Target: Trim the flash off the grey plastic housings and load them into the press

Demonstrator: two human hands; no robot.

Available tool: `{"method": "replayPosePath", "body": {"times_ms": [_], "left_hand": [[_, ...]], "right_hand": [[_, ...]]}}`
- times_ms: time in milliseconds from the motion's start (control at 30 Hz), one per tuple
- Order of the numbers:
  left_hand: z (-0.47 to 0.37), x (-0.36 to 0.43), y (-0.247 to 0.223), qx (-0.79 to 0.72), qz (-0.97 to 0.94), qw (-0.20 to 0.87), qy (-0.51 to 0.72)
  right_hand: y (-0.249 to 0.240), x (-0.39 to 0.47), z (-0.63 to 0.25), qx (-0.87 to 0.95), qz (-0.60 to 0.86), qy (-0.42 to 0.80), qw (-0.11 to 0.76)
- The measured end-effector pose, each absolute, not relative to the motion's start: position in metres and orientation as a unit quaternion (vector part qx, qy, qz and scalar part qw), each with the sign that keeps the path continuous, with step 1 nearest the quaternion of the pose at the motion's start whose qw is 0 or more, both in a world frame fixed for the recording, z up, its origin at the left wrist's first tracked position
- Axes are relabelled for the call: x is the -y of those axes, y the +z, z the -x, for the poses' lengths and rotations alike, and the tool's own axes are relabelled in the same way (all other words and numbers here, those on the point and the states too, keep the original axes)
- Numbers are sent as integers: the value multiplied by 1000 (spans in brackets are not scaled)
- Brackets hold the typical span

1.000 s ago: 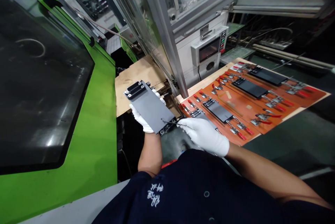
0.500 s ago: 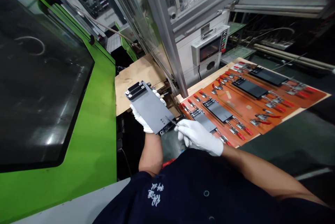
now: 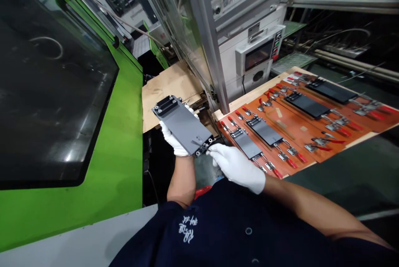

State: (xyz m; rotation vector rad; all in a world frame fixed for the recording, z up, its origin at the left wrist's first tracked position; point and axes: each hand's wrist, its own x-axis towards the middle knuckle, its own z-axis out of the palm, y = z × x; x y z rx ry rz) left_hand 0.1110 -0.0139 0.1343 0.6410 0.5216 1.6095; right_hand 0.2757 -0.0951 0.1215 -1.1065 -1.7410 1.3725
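My left hand (image 3: 172,139), in a white glove, supports a flat grey panel (image 3: 182,127) from below, its fingers wrapped round the edges. Black blocks with round metal-looking inserts sit at both ends of the panel, and its far end tilts up to the left. Over the near end, my gloved right hand (image 3: 238,167) pinches a thin pointed tool (image 3: 202,147). The tool's tip lies over the panel by some small dark marks; its exact kind is too small to make out, and whether it touches is unclear.
To the right lies an orange board (image 3: 299,129) with red-handled toggle clamps (image 3: 288,159) and several similar panels (image 3: 264,131). A green machine (image 3: 124,134) stands at the left. Ahead are a metal frame post (image 3: 215,63), a control screen (image 3: 258,57) and cardboard (image 3: 171,80).
The panel has turned slightly in my left hand, showing more of its near end block. My right hand's tool has shifted toward that near end. The whole view has swung a little.
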Motion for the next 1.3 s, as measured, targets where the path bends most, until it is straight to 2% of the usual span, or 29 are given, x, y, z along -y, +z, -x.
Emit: {"method": "replayPosePath", "body": {"times_ms": [233, 433, 633, 767, 933, 1133, 1300], "left_hand": [[-115, 12, 135, -229, -291, 596, 713], [-110, 10, 130, -242, -309, 564, 726], [-109, 11, 131, -240, -330, 552, 727], [-105, 12, 129, -222, -332, 542, 739], [-101, 13, 127, -219, -333, 537, 744], [-101, 11, 130, -238, -324, 534, 744], [-97, 6, 132, -242, -338, 519, 747]], "right_hand": [[110, 92, -272, 727, 431, 404, 351], [113, 99, -278, 731, 380, 435, 364], [116, 98, -272, 680, 429, 474, 359], [116, 97, -270, 711, 400, 454, 358], [115, 95, -268, 680, 410, 486, 365], [114, 95, -264, 712, 387, 471, 349], [110, 89, -262, 732, 435, 405, 332]]}}
